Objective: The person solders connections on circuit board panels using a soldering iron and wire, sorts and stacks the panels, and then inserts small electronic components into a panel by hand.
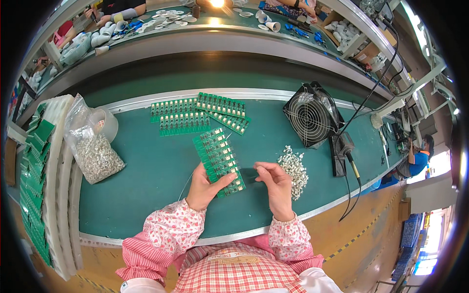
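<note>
My left hand grips a green circuit board panel by its lower left edge, thumb across the front. The panel carries rows of small white connectors and dark parts, and stands tilted above the green mat. Just right of its lower end is my right hand, thumb and forefinger pinched together; whatever sits between them is too small to make out. Close beside the right hand lies a heap of small white connectors. Further back, several more circuit board panels rest on the mat, some overlapping.
A clear bag of white parts leans by a tape roll at left. Beyond it, foam trays hold green boards. A black fan and a soldering iron with trailing cable stand right. People work across the bench.
</note>
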### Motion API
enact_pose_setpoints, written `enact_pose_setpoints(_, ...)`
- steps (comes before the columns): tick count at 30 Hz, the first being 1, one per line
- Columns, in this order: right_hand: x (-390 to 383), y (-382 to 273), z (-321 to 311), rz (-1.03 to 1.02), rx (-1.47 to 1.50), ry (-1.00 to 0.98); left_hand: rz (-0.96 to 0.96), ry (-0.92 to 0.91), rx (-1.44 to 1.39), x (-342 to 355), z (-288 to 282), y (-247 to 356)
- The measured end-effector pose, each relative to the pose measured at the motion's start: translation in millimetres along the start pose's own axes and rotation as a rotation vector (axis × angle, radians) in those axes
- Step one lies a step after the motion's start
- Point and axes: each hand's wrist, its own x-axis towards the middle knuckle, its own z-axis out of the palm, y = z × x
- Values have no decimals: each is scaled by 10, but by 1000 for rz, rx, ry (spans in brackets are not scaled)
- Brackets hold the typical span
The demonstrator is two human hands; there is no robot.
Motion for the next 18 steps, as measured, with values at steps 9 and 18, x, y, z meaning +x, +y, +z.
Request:
enact_pose_setpoints(9, -45, -24, 159, 58, 73, -87, -5, 38, 29, -12, 17, 10)
enact_pose_setpoints(18, -42, -50, 188, 169, 32, -196, 53, 35, 193, -9, -13, -45)
